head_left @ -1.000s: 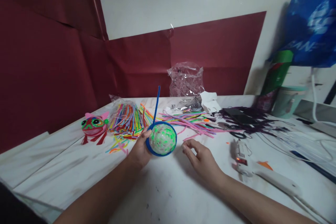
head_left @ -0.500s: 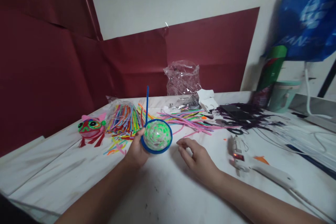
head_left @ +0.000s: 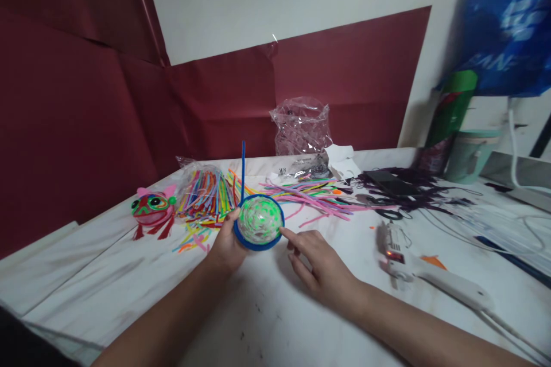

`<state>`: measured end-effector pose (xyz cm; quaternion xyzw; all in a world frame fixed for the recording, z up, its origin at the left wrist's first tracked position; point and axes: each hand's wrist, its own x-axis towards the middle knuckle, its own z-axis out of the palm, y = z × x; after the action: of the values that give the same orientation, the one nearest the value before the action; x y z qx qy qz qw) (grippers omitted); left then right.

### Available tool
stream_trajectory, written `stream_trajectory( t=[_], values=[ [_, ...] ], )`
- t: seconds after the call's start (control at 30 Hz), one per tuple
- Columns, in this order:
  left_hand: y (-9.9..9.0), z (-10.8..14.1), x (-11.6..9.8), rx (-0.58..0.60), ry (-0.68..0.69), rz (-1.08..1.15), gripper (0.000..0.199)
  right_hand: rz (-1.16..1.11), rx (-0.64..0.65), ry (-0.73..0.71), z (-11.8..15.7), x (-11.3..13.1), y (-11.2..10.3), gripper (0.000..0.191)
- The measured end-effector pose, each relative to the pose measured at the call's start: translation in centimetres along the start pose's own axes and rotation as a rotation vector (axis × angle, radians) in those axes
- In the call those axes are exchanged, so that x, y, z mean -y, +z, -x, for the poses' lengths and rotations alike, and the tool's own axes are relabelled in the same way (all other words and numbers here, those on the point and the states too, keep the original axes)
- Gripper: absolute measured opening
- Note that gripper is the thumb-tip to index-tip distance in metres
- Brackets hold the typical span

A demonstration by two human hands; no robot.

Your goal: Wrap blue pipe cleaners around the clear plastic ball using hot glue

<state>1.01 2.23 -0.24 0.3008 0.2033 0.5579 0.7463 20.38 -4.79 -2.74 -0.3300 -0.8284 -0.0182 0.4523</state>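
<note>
My left hand (head_left: 229,243) grips a round, bowl-like piece (head_left: 260,220) by its left edge. Its inside is whitish with bright green patches, and a blue pipe cleaner (head_left: 243,172) runs round its rim, one straight end sticking up at the left. My right hand (head_left: 316,258) is open, with the index fingertip at the right edge of the rim and the other fingers bent below. Left of my hands stands a frog-like figure (head_left: 152,212) in pink, red and green.
Pipe cleaners lie in a clear bag (head_left: 206,189) and in a loose pink pile (head_left: 312,200) behind my hands. At the right are a white glue gun (head_left: 451,287), scissors (head_left: 390,214), a dark phone (head_left: 392,183), purple strands (head_left: 430,195) and a green mug (head_left: 471,155).
My right hand has moved slightly left, and its index finger now extends to the rim. The left hand keeps its hold on the round piece. The view has shifted slightly.
</note>
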Motion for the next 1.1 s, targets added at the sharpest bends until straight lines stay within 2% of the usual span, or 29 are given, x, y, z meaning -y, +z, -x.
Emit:
stream_trajectory(
  t=[0.23,0.63,0.97,1.1],
  values=[
    [0.1,-0.1,0.1,0.018,0.014,-0.018,0.044,0.014,0.026,0.0,0.1,-0.2,0.2,0.051],
    [0.7,0.1,-0.2,-0.014,0.012,-0.008,0.041,-0.014,0.041,0.012,0.3,-0.3,0.3,0.054],
    [0.5,0.1,0.2,-0.031,0.039,-0.04,0.027,-0.018,0.058,0.028,0.5,-0.3,0.4,0.054],
    [1.0,0.3,-0.1,-0.1,0.019,-0.054,0.028,0.036,0.049,-0.008,0.0,0.2,-0.4,0.049]
  ],
)
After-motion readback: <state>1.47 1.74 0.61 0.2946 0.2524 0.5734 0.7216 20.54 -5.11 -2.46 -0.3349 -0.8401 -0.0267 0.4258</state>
